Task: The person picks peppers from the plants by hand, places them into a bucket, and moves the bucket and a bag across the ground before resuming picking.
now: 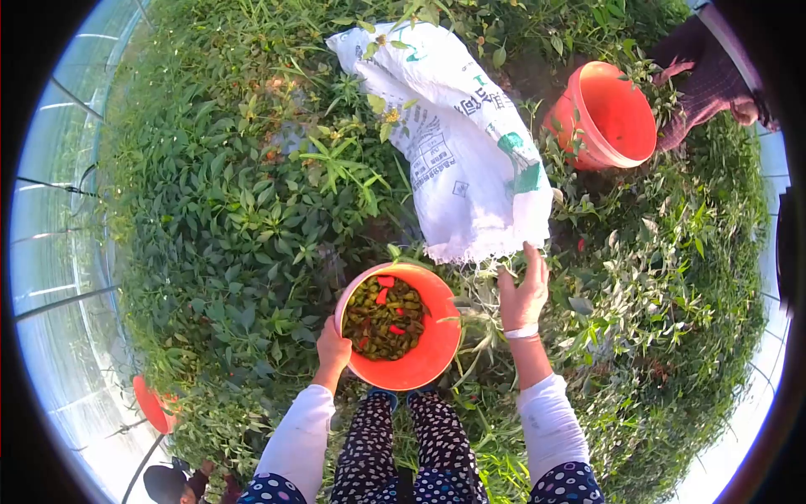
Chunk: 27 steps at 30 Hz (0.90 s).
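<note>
My left hand (332, 351) is closed on the left rim of a red bucket (437, 332), which holds many small green peppers (382, 323) and several red pieces. To the right, my right hand (522, 294) has its fingers apart at the frayed lower edge of a white woven sack (470, 193). Whether the fingertips touch the sack is unclear. The sack has dark and green print and lies across the plants just beyond the bucket.
A second red bucket (617, 118) stands tilted at the upper right beside a person in a dark sleeve (714, 80). At the lower left are another red bucket (153, 405) and a person's dark head (165, 485). Leafy plants (243, 210) surround everything, between clear greenhouse walls.
</note>
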### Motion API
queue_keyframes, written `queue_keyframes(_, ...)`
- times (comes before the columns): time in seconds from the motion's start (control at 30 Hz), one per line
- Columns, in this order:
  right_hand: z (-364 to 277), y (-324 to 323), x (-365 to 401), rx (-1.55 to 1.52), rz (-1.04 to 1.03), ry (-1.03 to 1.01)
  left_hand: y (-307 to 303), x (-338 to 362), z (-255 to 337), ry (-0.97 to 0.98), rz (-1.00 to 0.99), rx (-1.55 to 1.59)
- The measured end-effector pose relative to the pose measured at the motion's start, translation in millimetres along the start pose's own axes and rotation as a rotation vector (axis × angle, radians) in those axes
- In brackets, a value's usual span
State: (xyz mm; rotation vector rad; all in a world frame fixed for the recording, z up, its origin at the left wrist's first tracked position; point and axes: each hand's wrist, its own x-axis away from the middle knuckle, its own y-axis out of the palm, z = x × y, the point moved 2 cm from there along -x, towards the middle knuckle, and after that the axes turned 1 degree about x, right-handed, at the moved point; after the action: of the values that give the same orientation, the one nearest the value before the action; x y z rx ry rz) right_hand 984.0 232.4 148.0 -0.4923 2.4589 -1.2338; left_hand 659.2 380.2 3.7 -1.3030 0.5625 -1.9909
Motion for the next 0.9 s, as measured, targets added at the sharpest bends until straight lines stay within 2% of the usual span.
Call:
queue_keyframes(0.03,8.2,-5.5,-25.5,0.059,0.121,0.019,10.4,7.2,-3.0,0.057,0.041,-0.052)
queue_keyframes(0.07,17.1,-7.6,-51.1,0.111,0.242,0.034,11.5,22.8,8.5,0.015,0.023,-0.056)
queue_keyframes(0.13,41.9,9.3,-91.5,0.202,0.162,0.206,16.4,59.0,18.3,0.041,0.069,-0.012)
queue_keyframes(0.2,77.9,31.0,-116.4,0.102,-0.126,0.261,9.1,92.1,12.2,0.046,0.101,0.028)
queue_keyframes(0.27,83.0,43.1,-127.9,0.026,-0.353,0.393,-8.0,110.5,-10.7,0.079,0.128,0.042)
queue_keyframes(0.3,58.9,44.7,-114.4,-0.542,-0.306,0.498,-24.0,120.5,-15.3,0.045,0.120,0.082)
queue_keyframes(0.33,20.7,37.7,-101.0,-0.797,-0.389,0.483,-40.0,130.1,-17.0,0.011,0.112,0.124)
queue_keyframes(0.37,-20.1,22.0,-82.4,-0.921,-0.497,0.414,-56.2,140.7,-16.2,0.012,0.118,0.127)
queue_keyframes(0.4,-64.6,-5.0,-66.1,-0.870,-0.662,0.387,-72.4,151.2,-15.1,-0.051,0.105,0.156)
queue_keyframes(0.43,-78.0,-5.9,-44.8,-0.978,-0.700,0.379,-83.3,159.6,-16.7,-0.109,0.094,0.185)
queue_keyframes(0.5,-114.0,-33.4,-10.5,-1.041,-0.852,0.460,-103.6,181.4,-20.5,-0.125,0.119,0.180)
queue_keyframes(0.53,-127.9,-52.8,1.6,-0.953,-0.941,0.374,-110.2,193.6,-26.6,-0.138,0.135,0.176)
queue_keyframes(0.6,-138.6,-81.4,27.0,-1.110,-1.068,0.399,-113.3,216.2,-53.7,-0.077,0.211,0.251)
queue_keyframes(0.7,-151.5,-147.4,40.9,-1.262,-1.019,0.486,-136.2,247.9,-64.7,-0.200,0.204,0.408)
queue_keyframes(0.73,-153.4,-171.0,37.0,-1.310,-0.978,0.494,-142.0,252.0,-68.7,-0.189,0.216,0.418)
queue_keyframes(0.8,-147.4,-222.7,25.8,-1.324,-0.812,0.386,-153.2,266.7,-86.9,-0.226,0.236,0.439)
queue_keyframes(0.9,-130.9,-304.8,16.2,-1.462,-0.720,0.150,-155.7,266.5,-133.9,-0.284,0.234,0.425)
